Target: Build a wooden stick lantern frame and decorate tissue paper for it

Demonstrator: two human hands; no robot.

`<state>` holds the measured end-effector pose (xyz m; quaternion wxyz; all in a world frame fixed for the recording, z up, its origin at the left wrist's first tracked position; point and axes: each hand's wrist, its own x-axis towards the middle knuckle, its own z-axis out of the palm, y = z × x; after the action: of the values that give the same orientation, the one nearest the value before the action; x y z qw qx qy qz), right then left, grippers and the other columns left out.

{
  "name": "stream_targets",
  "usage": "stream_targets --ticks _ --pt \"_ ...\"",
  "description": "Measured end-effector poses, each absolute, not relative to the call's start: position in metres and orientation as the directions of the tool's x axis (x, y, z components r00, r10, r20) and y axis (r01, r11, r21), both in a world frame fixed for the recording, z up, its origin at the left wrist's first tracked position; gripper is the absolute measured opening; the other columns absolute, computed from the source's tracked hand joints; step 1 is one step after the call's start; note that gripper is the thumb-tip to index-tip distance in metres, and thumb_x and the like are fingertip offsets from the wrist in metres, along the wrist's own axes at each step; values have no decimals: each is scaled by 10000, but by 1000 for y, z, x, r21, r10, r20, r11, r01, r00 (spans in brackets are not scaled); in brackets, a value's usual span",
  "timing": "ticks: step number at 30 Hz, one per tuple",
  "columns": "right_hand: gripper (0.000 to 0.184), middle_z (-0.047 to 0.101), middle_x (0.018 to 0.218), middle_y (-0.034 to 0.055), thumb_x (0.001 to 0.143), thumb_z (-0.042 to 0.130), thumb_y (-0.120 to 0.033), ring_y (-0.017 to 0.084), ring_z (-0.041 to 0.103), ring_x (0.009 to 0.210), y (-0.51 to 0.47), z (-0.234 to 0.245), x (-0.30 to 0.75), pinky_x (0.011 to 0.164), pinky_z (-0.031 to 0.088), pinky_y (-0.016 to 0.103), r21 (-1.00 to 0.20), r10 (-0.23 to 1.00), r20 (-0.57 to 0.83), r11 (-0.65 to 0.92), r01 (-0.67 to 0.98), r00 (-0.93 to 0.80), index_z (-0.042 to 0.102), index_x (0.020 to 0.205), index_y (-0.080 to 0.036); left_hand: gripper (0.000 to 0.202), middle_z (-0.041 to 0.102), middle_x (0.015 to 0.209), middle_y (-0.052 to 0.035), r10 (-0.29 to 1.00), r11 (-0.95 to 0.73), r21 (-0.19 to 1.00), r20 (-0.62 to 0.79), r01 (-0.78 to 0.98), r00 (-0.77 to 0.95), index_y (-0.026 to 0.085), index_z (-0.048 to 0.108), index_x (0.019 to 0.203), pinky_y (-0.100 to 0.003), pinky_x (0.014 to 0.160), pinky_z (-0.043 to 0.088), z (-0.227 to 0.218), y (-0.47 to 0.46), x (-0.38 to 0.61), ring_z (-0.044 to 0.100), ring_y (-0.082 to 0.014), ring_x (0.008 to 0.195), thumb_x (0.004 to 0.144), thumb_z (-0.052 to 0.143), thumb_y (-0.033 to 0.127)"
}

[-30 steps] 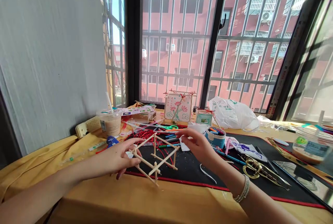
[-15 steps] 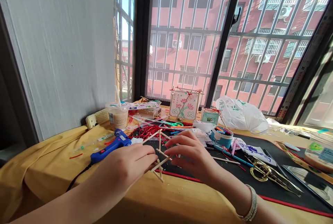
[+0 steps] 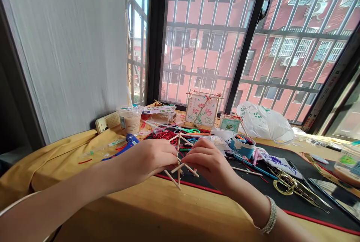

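Observation:
A small frame of thin wooden sticks [image 3: 179,177] is held up in front of me above the table's near edge. My left hand [image 3: 157,156] is closed around its left side, with the fingertips near a joint of the sticks. From the right, my right hand [image 3: 208,161] pinches at a short stick that juts toward me; its fingertips are partly hidden. Behind my left wrist lies a blue hot glue gun [image 3: 129,142], mostly covered by the arm. A tangle of red cord [image 3: 161,136] lies behind the frame.
A lidded drink cup [image 3: 129,120] stands at back left. Green-handled scissors [image 3: 192,130], a stitched lotus panel [image 3: 201,110] and a blue pen holder [image 3: 242,146] are farther back. Gold scissors [image 3: 292,189] lie right on the black mat [image 3: 253,189]; a white plastic bag [image 3: 264,122] sits behind.
My left hand has moved right and slightly up with the stick frame, covering more of the glue gun. My right hand's fingers have closed in on the sticks. The view has shifted slightly.

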<state>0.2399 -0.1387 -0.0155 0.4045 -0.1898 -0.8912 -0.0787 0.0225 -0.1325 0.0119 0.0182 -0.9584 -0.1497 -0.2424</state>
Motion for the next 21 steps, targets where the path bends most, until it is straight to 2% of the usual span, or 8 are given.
stream_targets --ticks 3,4,5,7,10,12,15,21 --pt "191 684 787 40 899 477 -268 162 506 741 -138 -15 242 691 426 304 -28 307 753 898 438 -582 649 906 -187 195 591 1089 -59 411 -872 89 665 481 623 200 578 1022 -255 830 400 -6 -141 21 550 -178 945 873 473 272" --pt "188 685 784 41 898 479 -265 163 507 740 -138 -15 242 690 425 307 -28 315 753 892 451 -577 650 907 -186 189 593 1055 -63 453 -828 124 723 547 521 190 567 1000 -264 831 409 -14 -146 21 552 -184 936 854 507 292" --pt "187 685 777 41 897 481 -263 165 510 742 -139 -15 242 693 425 311 -26 321 753 887 461 -574 651 906 -187 142 606 945 -51 498 -779 178 758 601 421 184 573 908 -253 763 430 -22 -151 22 565 -169 833 847 514 297" --pt "185 684 767 42 896 483 -259 167 516 749 -141 -16 241 702 428 314 -34 333 756 879 475 -563 655 907 -191 158 599 793 -25 622 -710 314 700 630 351 186 572 791 -237 636 439 -37 -160 25 555 -149 682 844 505 318" --pt "176 685 761 38 892 490 -251 167 520 755 -144 -17 238 693 435 311 -57 341 773 877 477 -534 657 909 -199 235 617 790 -15 775 -614 501 527 610 348 196 596 915 -242 577 431 -50 -165 36 546 -145 611 832 507 397" --pt "165 689 777 34 889 496 -238 164 521 755 -145 -19 237 690 438 310 -56 329 782 883 466 -529 655 912 -201 262 612 742 -3 834 -551 600 414 580 365 199 592 918 -243 561 416 -52 -164 43 541 -148 602 847 472 420" --pt "153 693 807 30 886 500 -222 161 523 759 -144 -20 239 701 439 310 -35 308 783 889 457 -540 649 913 -198 261 586 692 8 837 -541 661 368 519 404 195 562 789 -235 572 396 -53 -159 51 531 -148 630 877 418 394" --pt "180 694 810 33 906 462 -237 161 521 762 -145 -18 241 714 426 317 20 292 768 879 477 -570 638 920 -200 252 551 694 6 769 -638 605 472 477 430 204 450 688 -231 578 388 -58 -157 51 507 -137 623 895 365 320"
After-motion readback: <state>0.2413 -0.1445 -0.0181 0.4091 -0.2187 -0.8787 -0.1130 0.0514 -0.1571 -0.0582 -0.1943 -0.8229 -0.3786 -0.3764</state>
